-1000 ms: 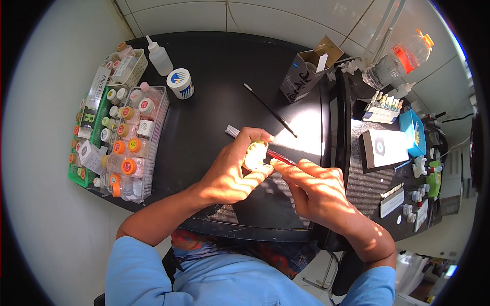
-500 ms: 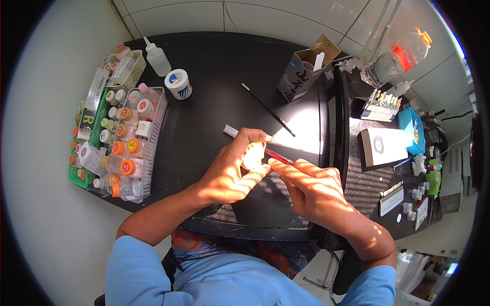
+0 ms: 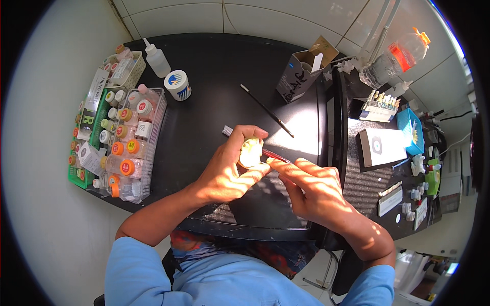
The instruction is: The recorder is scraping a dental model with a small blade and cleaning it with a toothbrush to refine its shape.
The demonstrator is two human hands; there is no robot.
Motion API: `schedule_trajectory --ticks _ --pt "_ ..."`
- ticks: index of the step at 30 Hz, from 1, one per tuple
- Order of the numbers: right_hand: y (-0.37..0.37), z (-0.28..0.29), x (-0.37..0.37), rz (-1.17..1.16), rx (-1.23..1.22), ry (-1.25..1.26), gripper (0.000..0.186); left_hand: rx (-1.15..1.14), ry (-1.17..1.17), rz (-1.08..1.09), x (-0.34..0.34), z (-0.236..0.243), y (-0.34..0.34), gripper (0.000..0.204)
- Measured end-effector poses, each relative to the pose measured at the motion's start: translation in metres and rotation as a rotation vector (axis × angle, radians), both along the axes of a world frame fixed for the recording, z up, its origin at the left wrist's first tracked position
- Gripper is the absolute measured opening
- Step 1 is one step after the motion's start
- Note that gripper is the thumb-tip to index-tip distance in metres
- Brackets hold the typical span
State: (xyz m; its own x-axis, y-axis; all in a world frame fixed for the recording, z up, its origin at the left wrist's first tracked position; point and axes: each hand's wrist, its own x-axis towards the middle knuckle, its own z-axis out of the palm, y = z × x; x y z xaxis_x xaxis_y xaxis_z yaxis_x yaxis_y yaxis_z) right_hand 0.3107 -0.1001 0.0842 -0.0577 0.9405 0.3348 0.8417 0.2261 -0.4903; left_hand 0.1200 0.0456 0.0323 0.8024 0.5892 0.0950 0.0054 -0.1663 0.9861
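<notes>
Work low above the black surface (image 3: 214,66), piece well lit for fine detail. Steady the left hand (image 3: 227,176) as a holder; move mainly the right hand (image 3: 314,186), best in short, light strokes from the fingers. Turn the pale yellow piece (image 3: 250,152) by small degrees to present each face. Angle the red tool (image 3: 276,155) clear of the left fingertips, in case of a slip.

Left grip: curled around the piece, opened only to its width, with digits at 12 and 5 o'clock of the rim. Piece held at 1 o'clock from the left palm, off the surface. Right grip: closed pen-fashion on the red tool, at 4 o'clock from the piece. Tool's far end at the piece's 3 o'clock edge; actual contact too small to tell.
</notes>
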Motion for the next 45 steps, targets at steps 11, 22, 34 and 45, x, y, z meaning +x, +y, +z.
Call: schedule_trajectory --ticks 11,22,34,45 --pt "0.002 0.012 -0.004 -0.039 -0.103 -0.011 0.035 -0.044 0.015 -0.021 -0.001 0.003 0.000 0.056" --pt "-0.001 -0.002 -0.002 -0.008 -0.028 -0.039 0.040 0.039 0.009 -0.018 -0.001 0.001 -0.001 0.057" --pt "0.000 0.003 -0.001 -0.003 -0.132 0.045 0.034 0.097 0.001 -0.040 -0.001 -0.003 -0.003 0.060" --pt "0.000 0.000 -0.002 -0.011 -0.015 -0.006 0.041 0.063 0.035 0.005 -0.001 0.005 -0.002 0.059"
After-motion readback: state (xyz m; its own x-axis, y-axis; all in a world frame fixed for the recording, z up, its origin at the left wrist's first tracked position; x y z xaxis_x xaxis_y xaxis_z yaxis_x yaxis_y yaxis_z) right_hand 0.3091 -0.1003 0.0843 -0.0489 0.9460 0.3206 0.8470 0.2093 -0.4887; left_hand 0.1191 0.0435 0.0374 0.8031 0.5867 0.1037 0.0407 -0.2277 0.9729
